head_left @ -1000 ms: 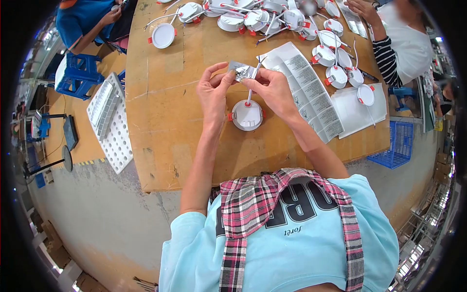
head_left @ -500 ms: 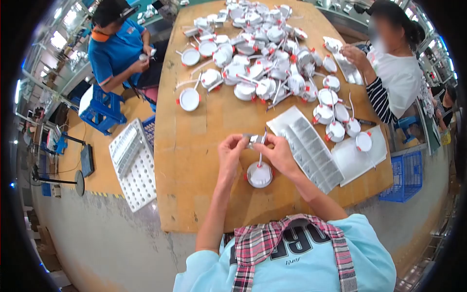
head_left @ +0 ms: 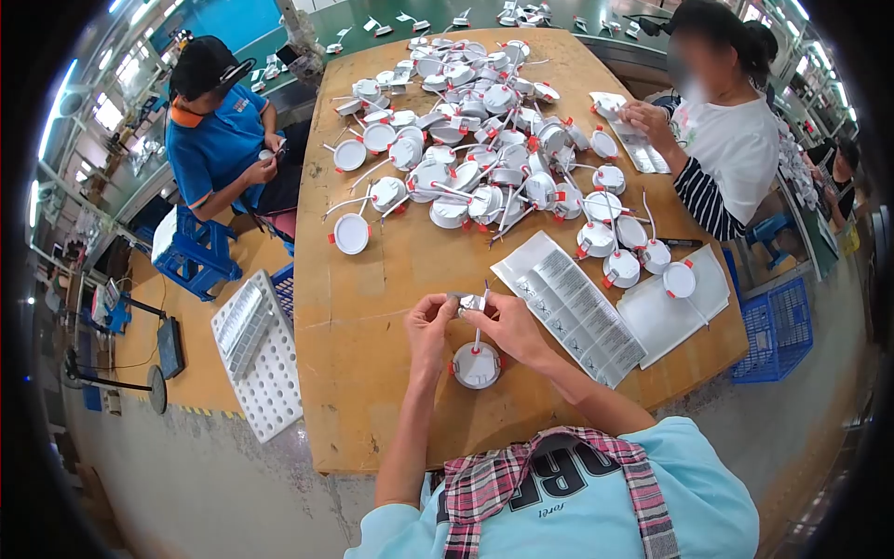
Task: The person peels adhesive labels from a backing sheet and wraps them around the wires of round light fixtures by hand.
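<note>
Lamps (head_left: 429, 175) pile beyond left hand (head_left: 429, 328), sheet (head_left: 579, 312) near right hand (head_left: 514, 328), grip pinched on silvery piece (head_left: 472, 303).

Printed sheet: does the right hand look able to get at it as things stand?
Probably yes: the printed sheet lies beside the right hand with nothing visible between, though that hand is busy at the silvery piece.

head view | worn at near end of desk (head_left: 358, 382) | facing forward, down across its length | nearest end close
</note>
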`<move>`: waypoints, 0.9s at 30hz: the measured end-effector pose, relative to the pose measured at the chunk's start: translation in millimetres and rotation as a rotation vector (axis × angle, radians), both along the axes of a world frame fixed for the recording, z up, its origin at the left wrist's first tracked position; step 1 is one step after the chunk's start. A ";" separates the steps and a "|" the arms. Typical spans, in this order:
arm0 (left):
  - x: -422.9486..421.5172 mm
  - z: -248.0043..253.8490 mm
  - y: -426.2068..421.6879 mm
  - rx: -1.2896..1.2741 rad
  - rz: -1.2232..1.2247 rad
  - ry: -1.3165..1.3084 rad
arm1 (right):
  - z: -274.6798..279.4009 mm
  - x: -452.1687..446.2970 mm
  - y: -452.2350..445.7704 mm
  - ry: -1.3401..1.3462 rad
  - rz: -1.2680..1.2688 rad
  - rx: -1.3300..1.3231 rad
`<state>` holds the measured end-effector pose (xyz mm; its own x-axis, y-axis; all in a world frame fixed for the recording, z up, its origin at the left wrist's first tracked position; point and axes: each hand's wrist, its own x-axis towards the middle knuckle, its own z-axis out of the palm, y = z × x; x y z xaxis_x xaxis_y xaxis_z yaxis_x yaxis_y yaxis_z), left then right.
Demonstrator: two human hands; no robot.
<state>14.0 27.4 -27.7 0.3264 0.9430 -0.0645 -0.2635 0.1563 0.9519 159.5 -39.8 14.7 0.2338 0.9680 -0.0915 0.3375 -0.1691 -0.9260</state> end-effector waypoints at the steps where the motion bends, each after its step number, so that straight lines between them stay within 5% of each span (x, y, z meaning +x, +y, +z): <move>1: 0.8 -0.4 -0.2 0.007 0.013 -0.005 | -2.1 -1.4 0.4 0.009 -0.008 0.008; 10: -11.7 1.6 4.2 -0.112 -0.109 0.043 | -7.7 -5.7 5.2 0.253 -0.056 0.072; 14: -8.6 6.5 5.2 -0.140 -0.048 0.051 | -5.2 -3.9 4.0 0.110 -0.004 0.105; 20: -11.7 33.0 -25.6 0.178 0.238 0.299 | -16.7 -3.6 4.3 0.191 -0.068 0.119; 27: -19.3 28.9 -85.8 0.735 -0.010 0.862 | -16.7 -5.4 5.1 0.344 -0.114 0.078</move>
<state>-5.3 -58.4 1.2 0.4490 0.8425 0.2976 0.5227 -0.5178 0.6773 154.1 -34.7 -2.0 0.3085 0.9448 -0.1106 -0.0126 -0.1122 -0.9936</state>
